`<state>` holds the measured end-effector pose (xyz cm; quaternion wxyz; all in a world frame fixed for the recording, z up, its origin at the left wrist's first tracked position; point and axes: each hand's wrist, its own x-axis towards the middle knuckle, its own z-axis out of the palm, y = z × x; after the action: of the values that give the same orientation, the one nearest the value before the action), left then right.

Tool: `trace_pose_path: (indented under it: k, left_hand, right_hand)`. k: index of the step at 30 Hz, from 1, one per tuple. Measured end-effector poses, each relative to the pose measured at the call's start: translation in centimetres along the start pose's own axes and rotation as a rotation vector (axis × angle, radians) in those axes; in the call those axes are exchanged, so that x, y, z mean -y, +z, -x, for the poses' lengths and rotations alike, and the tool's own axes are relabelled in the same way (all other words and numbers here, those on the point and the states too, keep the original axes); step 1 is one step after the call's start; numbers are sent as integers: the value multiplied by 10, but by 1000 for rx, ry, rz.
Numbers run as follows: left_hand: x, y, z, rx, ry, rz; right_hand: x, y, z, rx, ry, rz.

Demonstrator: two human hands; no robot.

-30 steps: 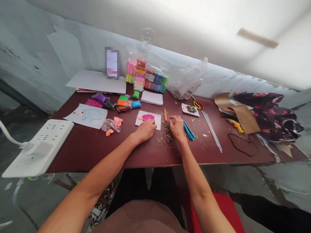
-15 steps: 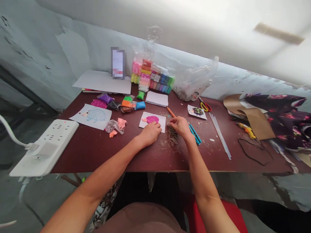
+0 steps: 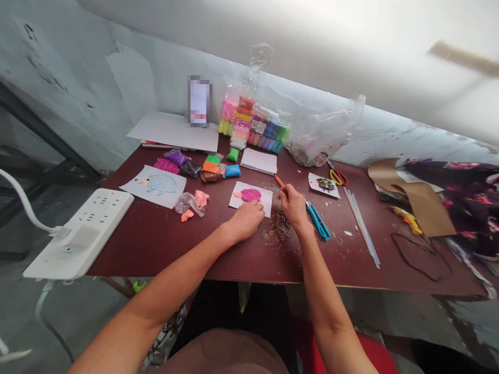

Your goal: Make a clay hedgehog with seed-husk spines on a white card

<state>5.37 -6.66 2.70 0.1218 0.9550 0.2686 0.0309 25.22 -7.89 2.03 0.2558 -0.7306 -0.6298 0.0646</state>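
Dark red table (image 3: 249,266), crowded. Clear plastic bag (image 3: 322,136) and clay packs (image 3: 242,123) along back; power strip (image 3: 93,221) at left edge; hedgehog drawing (image 3: 158,185) near it. White card (image 3: 266,199) in front of person, left hand (image 3: 246,220) on its lower edge, can't tell finger spacing. Right hand (image 3: 293,205): fingers bunched, can't tell if gripping; partly blocks twig pile (image 3: 281,219). Teal cutter (image 3: 318,222) just beside. Pink clay shape (image 3: 251,195) on card. Orange stick (image 3: 278,181) at right fingertips.

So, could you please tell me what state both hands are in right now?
Left hand: curled on the pink-clay card; whether gripping, cannot be told.
Right hand: closed, holding the orange pen-like tool.
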Motion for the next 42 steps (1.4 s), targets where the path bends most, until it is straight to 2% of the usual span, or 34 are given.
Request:
trace_pose_path:
  k: [5,8,11,14,16,18,21,26,31,37,42]
  left_hand:
    - [1,-5,2,43,-46,46]
    - [2,-6,2,55,-70,69]
    - [5,-6,1,37,-86,106]
    - [14,-9,2,-73,-118,167]
    - [25,-12,4,-228,-180,211]
    - [39,-14,7,-357,-334,235]
    - [58,-15,11,-439,-537,257]
    - [70,-9,11,-409,-542,325]
    - [71,2,5,-352,-504,311]
    - [72,12,3,-304,-486,230]
    - [73,13,3,-288,-482,213]
  right_hand:
    - [36,10,-17,1,-21,-293]
    - [55,22,-25,30,-2,-373]
    - [63,33,-29,33,6,-432]
    - [60,40,-29,33,30,-488]
    - [55,41,-29,44,50,-507]
    - [50,41,-29,58,66,-494]
    - [46,38,-28,84,54,-409]
    - [53,37,-27,123,-40,-191]
    - [65,44,-28,160,-20,-35]
    - [76,49,-29,204,26,53]
    - [80,51,-28,213,29,44]
